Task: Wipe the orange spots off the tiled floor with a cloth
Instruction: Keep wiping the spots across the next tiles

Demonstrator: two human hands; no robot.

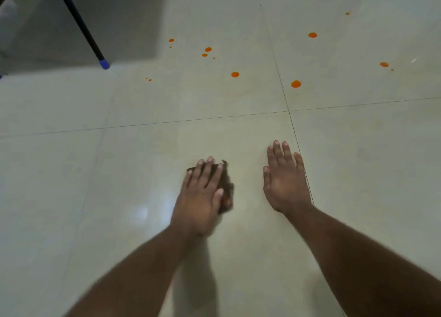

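on floor [119, 173] — left hand [202, 195] flat, pressing cloth [228, 185]

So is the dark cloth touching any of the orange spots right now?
No, the dark brown cloth lies under the left hand, on a tile nearer than the orange spots.

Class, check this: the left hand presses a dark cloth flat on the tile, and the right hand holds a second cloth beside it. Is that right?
Not quite. The head view shows the right hand lying flat on the bare tile, holding nothing. The left hand does press the dark cloth.
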